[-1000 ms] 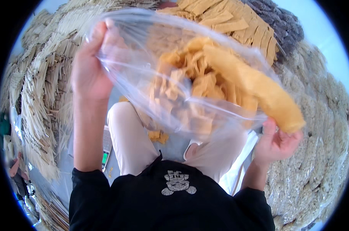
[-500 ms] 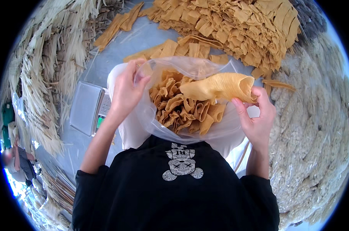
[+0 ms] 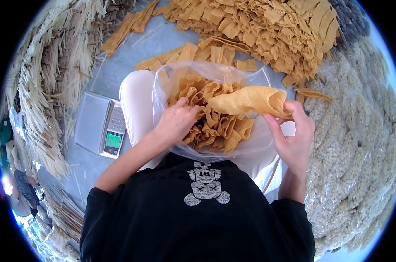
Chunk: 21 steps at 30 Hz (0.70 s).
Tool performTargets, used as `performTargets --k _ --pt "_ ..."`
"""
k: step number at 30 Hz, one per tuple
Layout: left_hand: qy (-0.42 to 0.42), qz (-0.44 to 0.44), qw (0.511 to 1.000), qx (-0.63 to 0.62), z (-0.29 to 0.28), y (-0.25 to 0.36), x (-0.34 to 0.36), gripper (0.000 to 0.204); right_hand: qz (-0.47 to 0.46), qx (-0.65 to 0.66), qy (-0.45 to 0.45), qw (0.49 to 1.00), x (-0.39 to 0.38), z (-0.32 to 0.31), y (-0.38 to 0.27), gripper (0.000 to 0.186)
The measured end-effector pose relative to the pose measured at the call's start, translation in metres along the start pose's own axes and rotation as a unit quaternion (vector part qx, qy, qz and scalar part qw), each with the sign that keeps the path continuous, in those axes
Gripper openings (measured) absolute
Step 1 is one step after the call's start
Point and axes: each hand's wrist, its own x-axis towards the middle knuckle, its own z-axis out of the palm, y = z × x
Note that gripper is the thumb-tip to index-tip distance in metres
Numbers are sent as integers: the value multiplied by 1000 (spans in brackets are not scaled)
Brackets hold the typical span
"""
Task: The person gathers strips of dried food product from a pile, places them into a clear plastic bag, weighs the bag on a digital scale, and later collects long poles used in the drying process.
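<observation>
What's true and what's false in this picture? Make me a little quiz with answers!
1. The right hand holds a rolled sheet. True.
2. The rolled sheet is blue. False: it is yellow-brown.
3. The scale lies on the person's left. True.
4. Both hands rest on the scale. False: the left hand is at the curled pieces in the clear bag.
5. The clear bag is tied shut. False: its mouth is open.
6. The shirt is black. True.

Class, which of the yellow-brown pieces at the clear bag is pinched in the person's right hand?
The long roll, gripped at its wide, open end by the right hand; the other pieces sit bunched inside the clear bag.
</observation>
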Motion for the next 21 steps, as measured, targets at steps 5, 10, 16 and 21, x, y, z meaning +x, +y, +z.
performTargets --k 5,10,16,21 --pt "-3 84 996 19 9 20 -12 38 1 49 -16 999 2 10 -1 25" --pt "7 107 994 22 15 31 -27 40 -99 63 -104 988 17 22 3 20" --pt "-45 107 989 -92 8 25 -28 35 -131 59 -242 960 22 42 16 27" --pt "-45 97 970 -217 10 19 -32 30 -101 25 -304 947 26 39 11 26"
